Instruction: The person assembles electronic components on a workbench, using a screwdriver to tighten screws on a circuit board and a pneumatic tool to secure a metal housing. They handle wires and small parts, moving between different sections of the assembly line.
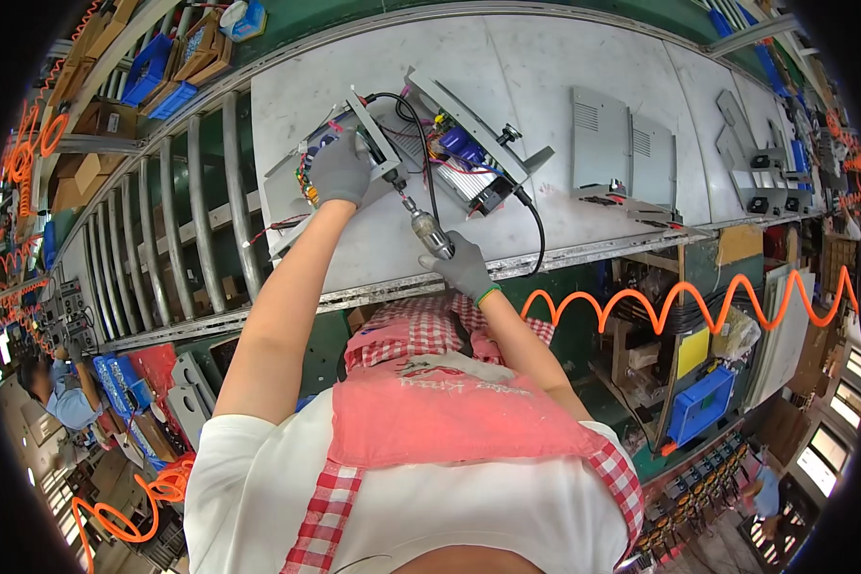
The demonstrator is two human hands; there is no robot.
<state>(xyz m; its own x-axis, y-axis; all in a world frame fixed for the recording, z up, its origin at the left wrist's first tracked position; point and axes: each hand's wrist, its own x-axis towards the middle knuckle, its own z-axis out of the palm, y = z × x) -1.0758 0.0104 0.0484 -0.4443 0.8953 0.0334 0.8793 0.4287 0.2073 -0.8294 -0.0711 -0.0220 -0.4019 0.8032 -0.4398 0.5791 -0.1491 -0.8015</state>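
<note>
Left hand, grey-gloved, presses down on the open grey sheet-metal chassis with exposed wiring and blue components; fingers spread flat over its left end, clamped on nothing. Chassis lies tilted on the pale grey metal bench, near the front edge, left of centre.

Right hand, also grey-gloved, fingers wrapped tight around the slim silver pneumatic screwdriver. Tool slants up-left, its tip meeting the chassis just beside the left hand. Black hose loops from the chassis area down past the bench edge.

Two grey louvred metal panels stand farther right on the bench, well apart. Orange coiled air line hangs below the bench edge.
</note>
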